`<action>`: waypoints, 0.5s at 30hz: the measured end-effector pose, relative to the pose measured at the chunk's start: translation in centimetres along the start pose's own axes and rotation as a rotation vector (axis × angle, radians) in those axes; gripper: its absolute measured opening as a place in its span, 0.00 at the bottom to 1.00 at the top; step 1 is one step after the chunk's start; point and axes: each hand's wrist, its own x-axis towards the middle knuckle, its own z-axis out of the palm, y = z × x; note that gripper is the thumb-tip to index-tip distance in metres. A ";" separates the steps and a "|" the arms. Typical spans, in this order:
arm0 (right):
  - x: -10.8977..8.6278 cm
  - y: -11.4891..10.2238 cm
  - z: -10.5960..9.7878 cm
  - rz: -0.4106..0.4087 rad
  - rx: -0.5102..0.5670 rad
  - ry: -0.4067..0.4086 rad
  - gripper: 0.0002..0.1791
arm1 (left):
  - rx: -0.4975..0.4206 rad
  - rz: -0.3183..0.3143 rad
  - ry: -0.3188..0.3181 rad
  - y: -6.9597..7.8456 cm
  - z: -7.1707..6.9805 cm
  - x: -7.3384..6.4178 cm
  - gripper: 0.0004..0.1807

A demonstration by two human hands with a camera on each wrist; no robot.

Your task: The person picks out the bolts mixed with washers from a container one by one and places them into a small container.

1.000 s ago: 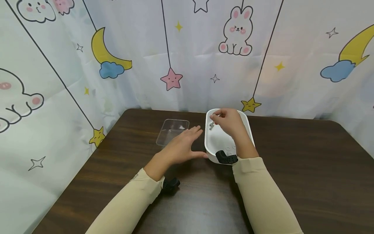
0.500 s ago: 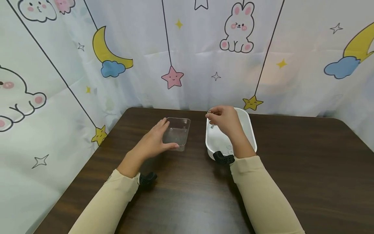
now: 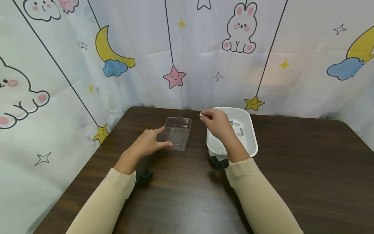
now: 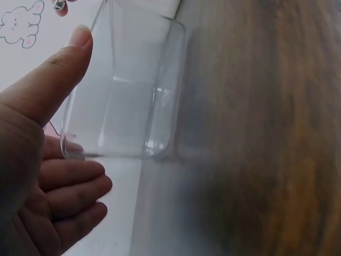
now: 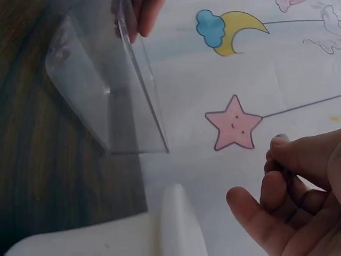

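Note:
My right hand (image 3: 218,126) pinches a small silver bolt (image 3: 201,115) between thumb and fingertips, above the left rim of a white basin (image 3: 253,138). Only the shiny end of the bolt shows. To the left, my left hand (image 3: 143,143) is at a clear plastic box (image 3: 179,134), its fingers fairly straight. In the left wrist view, the thumb lies along the rim of the box while the index fingertip shows behind its corner. No contents show inside the box.
Several bolts (image 3: 241,131) and washers (image 3: 237,124) lie in the white basin. Both containers stand near the far edge of a dark wooden table (image 3: 181,188). A printed white curtain (image 3: 198,55) hangs right behind it.
My left hand has left the basin's side and moved left to the clear box. My right hand has risen from inside the basin and shifted left with the bolt.

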 end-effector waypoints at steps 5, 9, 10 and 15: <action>0.0 -0.5 1.2 -0.039 -0.040 -0.001 0.15 | -0.013 0.011 0.027 -0.5 0.0 -0.4 0.51; -0.4 -1.4 2.2 -0.082 -0.075 -0.008 0.13 | -0.037 0.003 0.035 -0.7 0.0 -0.5 0.50; -0.5 -1.6 2.5 -0.094 -0.084 -0.014 0.13 | -0.044 0.000 0.038 -0.8 0.0 -0.5 0.49; -0.9 -2.3 4.3 -0.167 -0.137 -0.050 0.11 | -0.091 0.013 0.065 -1.2 0.1 -0.4 0.47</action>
